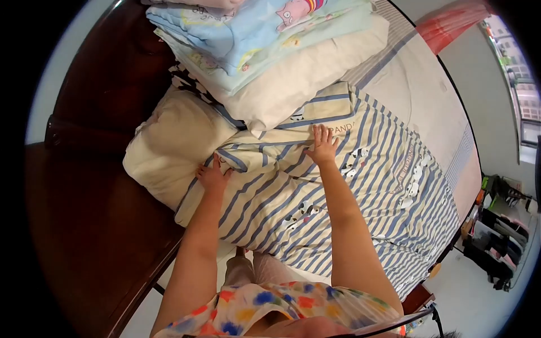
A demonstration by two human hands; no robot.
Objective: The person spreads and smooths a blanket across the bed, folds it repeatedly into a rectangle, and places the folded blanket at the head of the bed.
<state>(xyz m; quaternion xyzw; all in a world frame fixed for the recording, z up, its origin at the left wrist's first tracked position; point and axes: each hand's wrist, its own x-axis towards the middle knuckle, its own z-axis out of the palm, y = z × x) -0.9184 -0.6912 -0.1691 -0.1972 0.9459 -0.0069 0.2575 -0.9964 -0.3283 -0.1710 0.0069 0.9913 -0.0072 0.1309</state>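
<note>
A cream and blue striped cover [270, 197] with panda prints lies spread over the bed. My left hand [214, 176] rests on its folded edge, fingers apart, beside a plump cream pillow [169, 141]. Farther right, my right hand [323, 147] lies on the striped cloth with its fingers spread, next to the printed word PANDA. Neither hand shows anything in its grip. Beyond my hands, a white pillow [304, 79] sits under folded light blue bedding [236, 34] with cartoon prints.
A dark wooden headboard [101, 225] runs along the left. Pale sheet [411, 73] shows at the upper right. Past the bed's right side are a red cloth [451, 25], a window [515, 84] and a rack of clothes [496, 245].
</note>
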